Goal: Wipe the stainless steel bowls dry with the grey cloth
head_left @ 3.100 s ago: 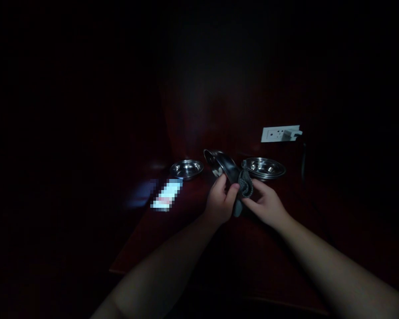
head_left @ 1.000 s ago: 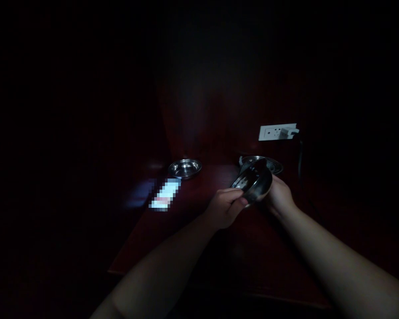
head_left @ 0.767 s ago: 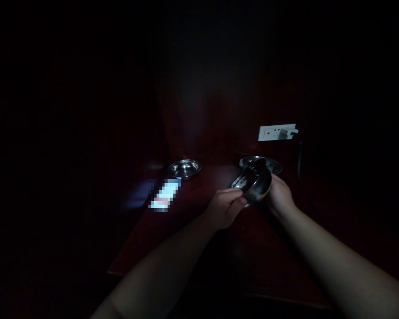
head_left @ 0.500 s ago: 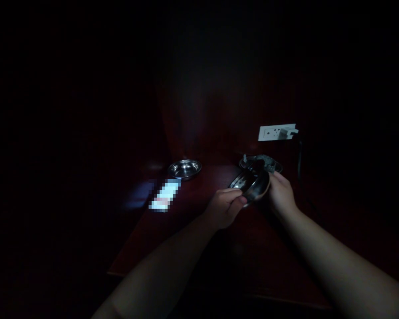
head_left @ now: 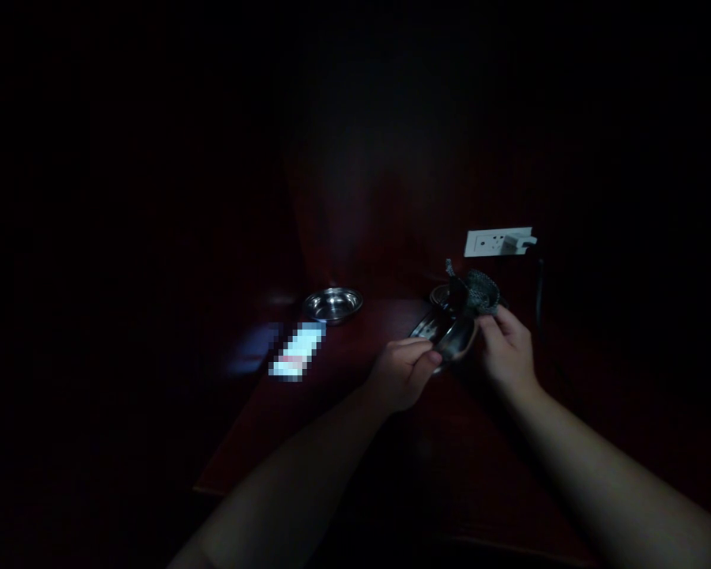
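My left hand (head_left: 404,371) is closed on the near left rim of a shiny metal bowl (head_left: 457,341), which is tilted on its side above the table. My right hand (head_left: 509,348) is closed on a bunched dark grey cloth (head_left: 481,292) at the bowl's far right side. Part of the cloth stands up above the bowl's rim. Dim light hides the right fingertips and much of the bowl's inside. Behind the cloth, only the left edge of a metal dish (head_left: 439,295) shows.
Another shallow metal dish (head_left: 332,305) stands at the back left of the dark red table (head_left: 308,427). A lit, blurred-out phone-like screen (head_left: 298,352) lies in front of it. A white wall socket (head_left: 498,243) with a plug and cable is at the back right.
The bowl was lifted further left with the cloth between both hands, then turned and moved right. Lately my right hand has come up along its outside, raising the cloth into view.
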The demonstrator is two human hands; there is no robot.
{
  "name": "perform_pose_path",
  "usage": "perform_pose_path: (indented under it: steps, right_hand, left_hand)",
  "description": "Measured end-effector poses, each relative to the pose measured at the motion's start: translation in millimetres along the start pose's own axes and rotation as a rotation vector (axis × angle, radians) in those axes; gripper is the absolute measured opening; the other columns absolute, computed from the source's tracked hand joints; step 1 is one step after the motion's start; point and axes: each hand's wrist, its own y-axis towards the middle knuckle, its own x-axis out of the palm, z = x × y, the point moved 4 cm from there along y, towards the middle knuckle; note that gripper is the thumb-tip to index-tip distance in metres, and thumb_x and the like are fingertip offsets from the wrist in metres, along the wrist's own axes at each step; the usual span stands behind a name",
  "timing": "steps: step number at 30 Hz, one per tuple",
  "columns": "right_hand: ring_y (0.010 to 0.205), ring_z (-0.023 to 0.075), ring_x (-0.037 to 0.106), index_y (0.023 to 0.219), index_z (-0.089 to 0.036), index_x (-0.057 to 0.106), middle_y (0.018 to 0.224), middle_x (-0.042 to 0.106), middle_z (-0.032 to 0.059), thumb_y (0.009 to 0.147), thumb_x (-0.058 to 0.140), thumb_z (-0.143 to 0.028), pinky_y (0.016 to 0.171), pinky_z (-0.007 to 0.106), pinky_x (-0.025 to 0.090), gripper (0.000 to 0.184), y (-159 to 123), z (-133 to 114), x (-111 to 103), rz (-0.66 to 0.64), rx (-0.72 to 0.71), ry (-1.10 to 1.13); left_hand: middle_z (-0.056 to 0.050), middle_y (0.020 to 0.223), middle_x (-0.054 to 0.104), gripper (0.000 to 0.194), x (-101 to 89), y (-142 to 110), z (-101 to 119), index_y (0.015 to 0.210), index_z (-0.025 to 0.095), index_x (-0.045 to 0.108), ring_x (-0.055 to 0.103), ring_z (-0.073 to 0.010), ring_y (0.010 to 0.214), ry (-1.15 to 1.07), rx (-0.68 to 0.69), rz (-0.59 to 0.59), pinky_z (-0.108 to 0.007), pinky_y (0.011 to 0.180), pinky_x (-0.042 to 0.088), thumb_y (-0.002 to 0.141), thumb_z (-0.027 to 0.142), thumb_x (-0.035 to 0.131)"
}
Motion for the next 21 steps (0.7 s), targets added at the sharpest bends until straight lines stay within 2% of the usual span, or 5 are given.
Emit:
perform_pose_path:
  steps: [4,10,16,21]
  right_hand:
    - [0.073,0.0182,0.057,0.088,-0.018,0.065,0.079,0.063,0.0025,0.082,0.051,-0.039,0.07,0.032,0.045,0.025,-1,-7,-1,-0.019,-0.035,-0.04]
    - [0.102,0.0246,0.058,0.095,-0.02,0.068,0.106,0.065,0.0069,0.083,0.053,-0.036,0.093,0.042,0.041,0.025,-5,-21,2,-0.055,-0.163,-0.049]
    - [0.115,0.0244,0.053,0.109,-0.023,0.066,0.12,0.061,0.0054,0.085,0.052,-0.028,0.101,0.044,0.036,0.028,-12,-30,9,-0.211,-0.295,-0.056]
    - [0.122,0.0239,0.047,0.116,-0.024,0.061,0.128,0.056,0.0055,0.085,0.051,-0.023,0.105,0.046,0.033,0.032,-15,-38,14,-0.307,-0.369,-0.026]
  left_hand:
    - [-0.001,0.063,0.048,0.038,0.2,1,0,0.06,0.017,0.045,0.045,-0.0119,0.059,-0.002,-0.014,0.003,-0.026,0.058,0.035,0.09,0.036,0.032]
    - [-0.002,0.065,0.051,0.039,0.3,1,-3,0.064,0.016,0.05,0.048,-0.0134,0.062,-0.027,-0.07,0.015,-0.027,0.06,0.037,0.091,0.036,0.03]
    - [-0.004,0.068,0.052,0.045,-0.9,0,-4,0.069,0.016,0.053,0.049,-0.0149,0.065,-0.048,-0.106,0.08,-0.028,0.063,0.038,0.092,0.041,0.024]
    - [-0.005,0.073,0.054,0.053,0.5,-1,-2,0.074,0.015,0.054,0.05,-0.016,0.068,-0.09,-0.068,0.081,-0.029,0.065,0.039,0.09,0.052,0.019]
